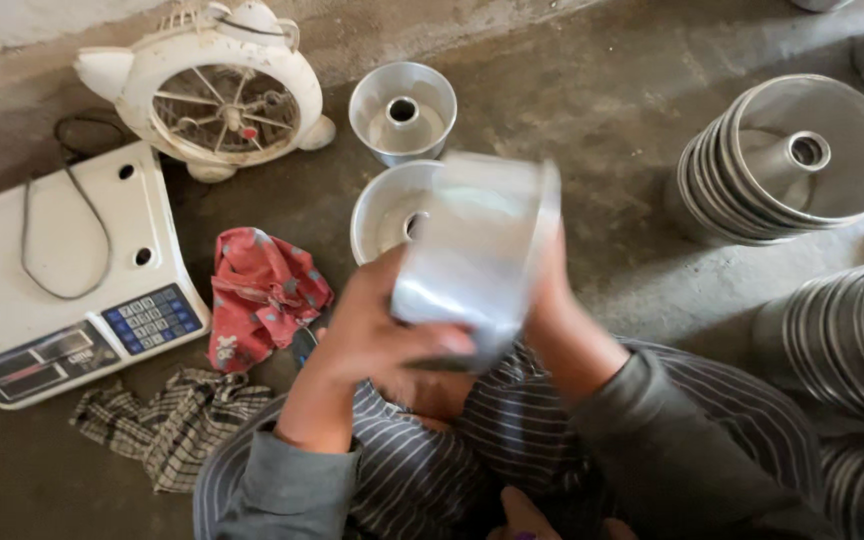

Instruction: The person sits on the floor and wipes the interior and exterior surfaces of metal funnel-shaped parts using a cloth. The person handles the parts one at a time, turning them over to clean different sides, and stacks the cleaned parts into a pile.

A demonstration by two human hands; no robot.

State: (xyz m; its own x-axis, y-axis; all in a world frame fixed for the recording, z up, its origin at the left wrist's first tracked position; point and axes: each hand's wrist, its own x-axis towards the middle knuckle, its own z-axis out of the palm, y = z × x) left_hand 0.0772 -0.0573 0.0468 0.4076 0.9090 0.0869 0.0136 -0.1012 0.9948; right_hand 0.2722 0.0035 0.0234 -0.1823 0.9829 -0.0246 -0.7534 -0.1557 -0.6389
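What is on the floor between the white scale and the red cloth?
Nothing: the head view shows only bare floor between the white scale and the red cloth, which almost touch.

Left hand [377, 325] and right hand [550, 285] raised together, fingers clasped.

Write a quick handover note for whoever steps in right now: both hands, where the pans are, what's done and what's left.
Left hand and right hand: both grip one shiny metal pan over the lap; it is motion-blurred.
Two tube pans sit singly on the floor just ahead.
Nested pan stacks lie to the right.
Scale, small fan and red cloth are to the left.
Done versus left: the picture does not show which pans are finished.
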